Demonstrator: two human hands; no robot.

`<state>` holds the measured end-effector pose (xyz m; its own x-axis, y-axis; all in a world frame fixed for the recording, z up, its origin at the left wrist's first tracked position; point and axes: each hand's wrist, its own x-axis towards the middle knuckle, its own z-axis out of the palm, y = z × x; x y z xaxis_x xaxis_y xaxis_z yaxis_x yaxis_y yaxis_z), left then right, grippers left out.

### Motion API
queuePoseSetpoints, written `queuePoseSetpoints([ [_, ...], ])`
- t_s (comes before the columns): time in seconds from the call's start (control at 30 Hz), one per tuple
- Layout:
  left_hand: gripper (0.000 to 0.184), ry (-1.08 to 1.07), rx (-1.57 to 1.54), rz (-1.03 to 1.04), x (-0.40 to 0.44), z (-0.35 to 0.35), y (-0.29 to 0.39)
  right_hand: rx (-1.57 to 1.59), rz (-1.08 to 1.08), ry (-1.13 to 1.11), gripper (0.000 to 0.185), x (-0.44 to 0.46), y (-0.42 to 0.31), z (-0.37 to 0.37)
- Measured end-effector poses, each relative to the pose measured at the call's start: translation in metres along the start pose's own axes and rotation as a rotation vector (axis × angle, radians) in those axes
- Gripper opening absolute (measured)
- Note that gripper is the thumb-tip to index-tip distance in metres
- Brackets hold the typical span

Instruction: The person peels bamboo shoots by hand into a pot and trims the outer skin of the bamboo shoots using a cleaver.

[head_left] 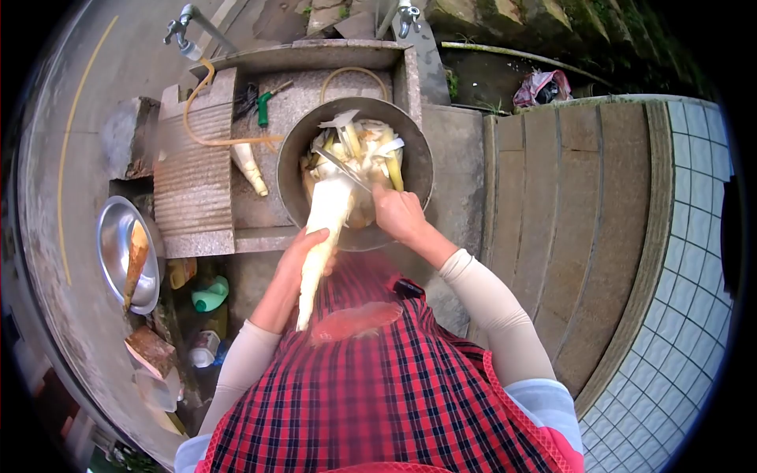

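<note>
My left hand [298,260] is wrapped round a long, pale, peeled bamboo shoot [326,211], whose narrow tip points down toward my apron. The shoot's thick end reaches over a large metal pot [426,158]. In my right hand [399,213] is a knife [344,165], its blade lying across the shoot's thick end; the fingers hide the handle. Cut bamboo pieces [367,140], white and yellowish, fill much of the pot below the blade.
The pot stands at a stone sink [315,54] with a ridged washboard [193,169]. Another peeled shoot [251,169], a green nozzle [263,109] and an orange hose [206,142] lie there. A metal basin [108,236] at left holds an unpeeled shoot [137,260]. Steps [568,236] lie right.
</note>
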<state>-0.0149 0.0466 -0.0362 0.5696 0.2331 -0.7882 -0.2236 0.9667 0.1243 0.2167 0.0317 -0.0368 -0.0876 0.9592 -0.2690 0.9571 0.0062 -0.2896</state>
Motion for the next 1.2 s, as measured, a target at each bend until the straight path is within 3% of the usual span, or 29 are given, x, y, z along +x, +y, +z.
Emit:
queuePoseSetpoints([
  [0.1, 0.04, 0.006, 0.039, 0.048, -0.02, 0.002, -0.002, -0.069, -0.114, 0.15, 0.023, -0.012, -0.007, 0.004],
  [0.43, 0.039, 0.04, 0.028, 0.1, -0.052, 0.0, -0.01, -0.125, -0.15, 0.177, 0.03, -0.028, -0.033, -0.005],
  [0.53, 0.04, 0.033, 0.089, 0.12, -0.05, -0.007, -0.016, -0.244, -0.114, 0.138, 0.025, -0.014, -0.018, 0.009],
  [0.57, 0.041, 0.024, 0.131, 0.13, -0.049, -0.006, -0.016, -0.179, 0.057, -0.052, 0.019, 0.004, 0.0, 0.013],
  [0.67, 0.049, -0.198, -0.033, 0.043, -0.061, -0.015, -0.03, 0.023, 0.169, -0.027, 0.017, 0.03, 0.029, -0.001],
  [0.77, 0.051, -0.262, -0.427, -0.107, -0.041, -0.016, -0.027, 0.154, 0.253, -0.014, 0.016, 0.023, 0.008, -0.008],
  [0.83, 0.052, -0.258, -0.501, -0.103, -0.03, -0.003, -0.016, 0.165, 0.254, 0.007, 0.016, 0.015, -0.004, -0.009],
  [0.97, 0.049, -0.245, -0.654, -0.124, -0.001, 0.013, -0.005, 0.095, 0.072, 0.027, 0.021, -0.014, -0.022, -0.021],
  [1.03, 0.048, -0.233, -0.679, -0.13, 0.013, 0.013, -0.005, 0.01, -0.083, 0.116, 0.036, -0.031, -0.028, -0.016],
  [1.2, 0.046, -0.274, -0.606, -0.013, 0.02, 0.017, -0.003, -0.147, -0.179, 0.083, 0.04, -0.042, -0.034, 0.004],
])
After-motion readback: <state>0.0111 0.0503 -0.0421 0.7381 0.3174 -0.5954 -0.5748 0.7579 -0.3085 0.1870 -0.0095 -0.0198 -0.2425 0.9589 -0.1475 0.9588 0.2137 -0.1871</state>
